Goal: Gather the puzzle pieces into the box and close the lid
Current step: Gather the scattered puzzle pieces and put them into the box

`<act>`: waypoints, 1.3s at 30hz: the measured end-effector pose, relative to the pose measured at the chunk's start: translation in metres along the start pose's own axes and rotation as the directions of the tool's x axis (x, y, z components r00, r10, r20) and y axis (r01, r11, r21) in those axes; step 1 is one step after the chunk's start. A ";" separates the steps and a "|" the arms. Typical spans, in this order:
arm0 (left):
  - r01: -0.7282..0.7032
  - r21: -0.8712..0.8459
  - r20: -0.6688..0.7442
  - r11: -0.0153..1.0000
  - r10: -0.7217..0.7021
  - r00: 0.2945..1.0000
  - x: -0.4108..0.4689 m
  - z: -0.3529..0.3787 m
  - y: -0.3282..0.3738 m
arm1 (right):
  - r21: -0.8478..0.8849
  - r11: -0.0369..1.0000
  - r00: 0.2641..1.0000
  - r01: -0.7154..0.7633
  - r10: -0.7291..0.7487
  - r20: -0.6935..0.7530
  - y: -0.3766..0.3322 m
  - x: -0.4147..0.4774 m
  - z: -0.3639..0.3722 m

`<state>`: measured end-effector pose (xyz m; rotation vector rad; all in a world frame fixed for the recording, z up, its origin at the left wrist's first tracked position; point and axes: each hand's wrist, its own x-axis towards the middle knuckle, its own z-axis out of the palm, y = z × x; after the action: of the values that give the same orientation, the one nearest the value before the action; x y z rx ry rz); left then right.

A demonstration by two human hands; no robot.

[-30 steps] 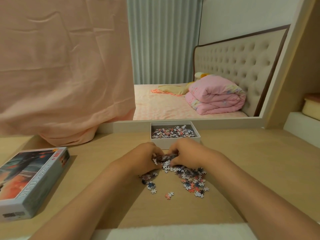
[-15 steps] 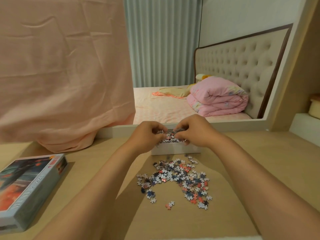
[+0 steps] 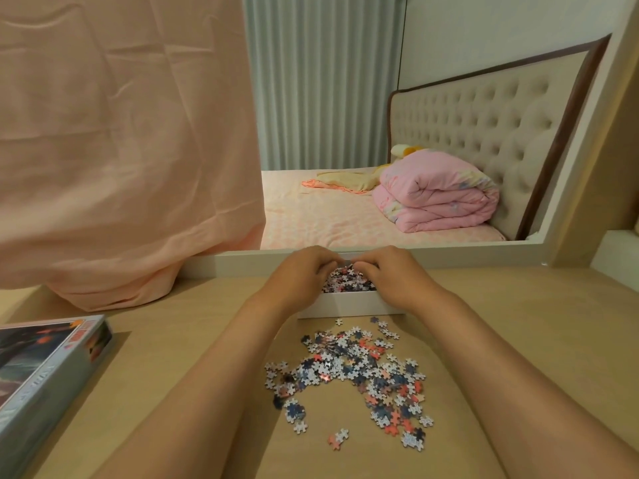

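Over the open box, our fingers were curled inward, the tips of both hands almost meeting above the pieces already inside. Whether they still pinched a few or had let everything fall, we could not tell. Our left hand and right hand sat side by side across the box. A second before, they had been down on the counter, scooping at the loose heap. Now that handful had been carried up to the box, so one more batch was in or nearly so. Many puzzle pieces lay spread just in front of the box, and we judged several more scoops were needed. The lid lay well apart at the left, untouched.
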<state>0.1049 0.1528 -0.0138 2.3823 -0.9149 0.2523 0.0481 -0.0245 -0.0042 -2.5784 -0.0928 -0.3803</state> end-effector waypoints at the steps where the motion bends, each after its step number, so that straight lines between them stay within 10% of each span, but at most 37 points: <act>1: -0.018 0.038 -0.018 0.999 0.019 1.000 0.000 -0.001 -0.001 | -0.020 1.000 1.000 0.006 -0.006 0.010 0.001 0.001 0.000; 8: -0.030 0.160 0.186 0.987 0.000 0.983 -0.025 -0.002 -0.005 | -0.059 0.998 0.999 0.008 -0.010 -0.031 0.004 -0.003 -0.001; 18: -0.084 0.396 0.243 0.914 -0.016 0.970 -0.026 -0.002 -0.010 | -0.326 0.945 0.962 0.028 0.063 0.266 0.001 -0.010 0.007; 28: -0.040 0.227 0.114 0.973 0.014 0.993 -0.030 -0.011 -0.004 | -0.121 0.986 0.993 0.117 -0.115 0.028 -0.016 -0.015 -0.008; 39: -0.058 0.143 0.325 0.988 0.008 0.946 -0.060 -0.002 0.030 | -0.360 0.931 0.914 0.064 0.090 0.396 -0.009 -0.063 0.002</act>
<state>0.0396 0.1692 -0.0205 2.5990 -1.1198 -0.0644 -0.0133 -0.0154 -0.0199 -2.9920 -0.1658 0.1752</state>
